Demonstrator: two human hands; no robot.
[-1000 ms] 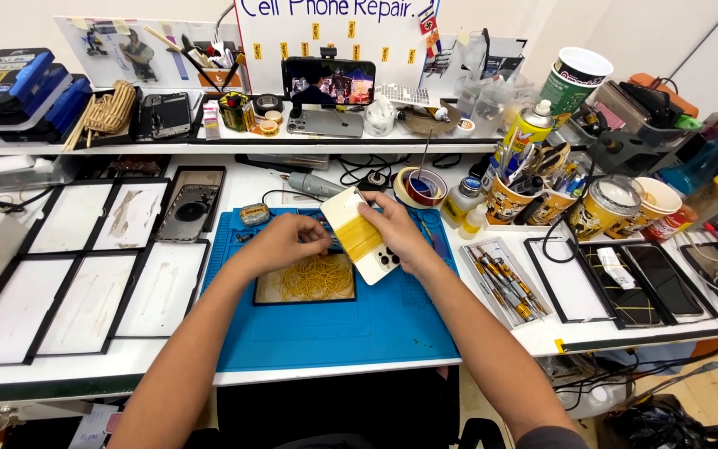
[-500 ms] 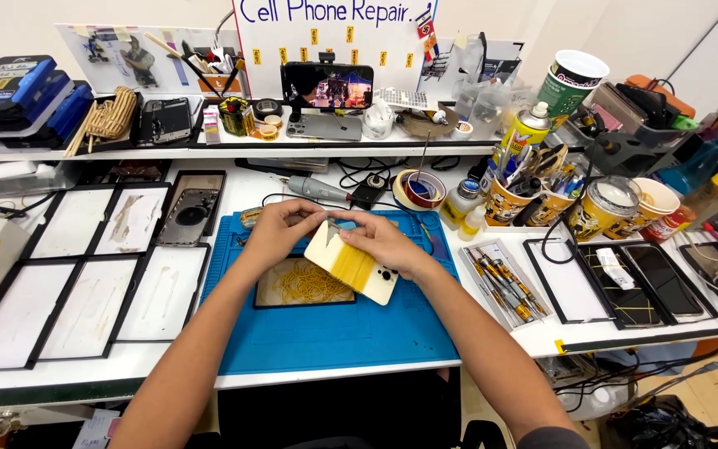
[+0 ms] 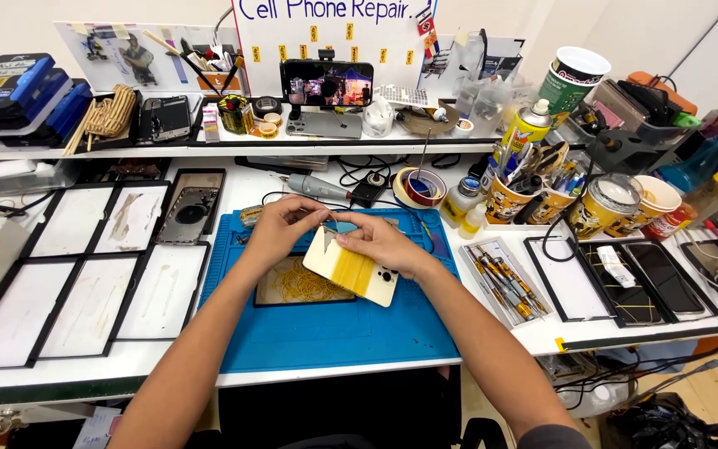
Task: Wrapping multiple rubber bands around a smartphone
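A blue work mat (image 3: 334, 333) covers the middle of a white bench (image 3: 492, 337), and every place here is told from it. Above the mat's centre both hands hold a cream phone (image 3: 351, 268) wrapped in yellow rubber bands: the left hand (image 3: 280, 229) pinches its upper left edge, the right hand (image 3: 380, 241) lies closed over its top. Under the phone, on the mat, a black-framed tray of loose rubber bands (image 3: 297, 283) rests. Left of the mat lie empty black-rimmed trays (image 3: 85, 291). To its right sit a tray of screwdrivers (image 3: 504, 283) and paper cups of tools (image 3: 508, 199). Behind it runs a cluttered shelf (image 3: 234, 148) against a pale wall.
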